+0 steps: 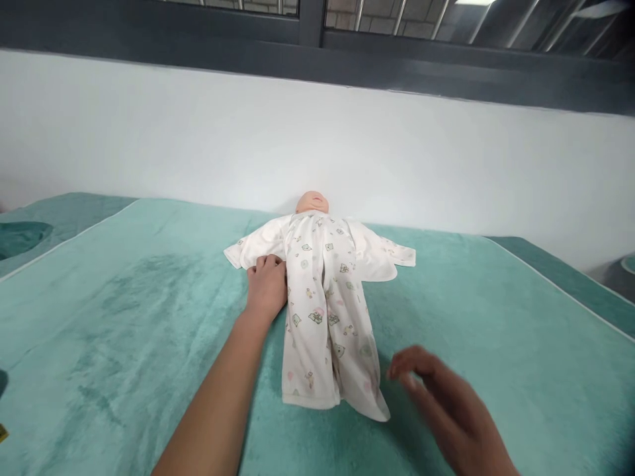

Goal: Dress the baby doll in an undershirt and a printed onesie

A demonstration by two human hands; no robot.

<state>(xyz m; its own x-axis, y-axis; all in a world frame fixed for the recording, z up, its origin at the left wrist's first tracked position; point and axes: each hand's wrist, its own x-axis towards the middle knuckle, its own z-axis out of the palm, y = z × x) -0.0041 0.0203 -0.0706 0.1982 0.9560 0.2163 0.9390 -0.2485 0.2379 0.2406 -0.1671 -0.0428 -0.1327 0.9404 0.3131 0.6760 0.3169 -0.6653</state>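
Note:
A baby doll (pixel 312 201) lies on its back, its head near the wall and its face only partly in view. It is covered by a white baby shirt (pixel 374 248) with both sleeves spread out. Over the shirt's front lie printed white baby pants (pixel 317 317), legs toward me. My left hand (pixel 268 284) is at the left side of the pants, fingers curled down over the shirt's lower edge; its thumb is hidden. Beside the right pant leg hovers my right hand (pixel 441 403), slightly blurred, thumb and fingers bent but apart, holding nothing.
A green plush cover (pixel 149 317) spreads under everything, with pale piping along its side edges. Behind it stands a white wall (pixel 317 139) below a dark window frame (pixel 310 26). A small yellow and black object (pixel 2 433) shows at the left edge.

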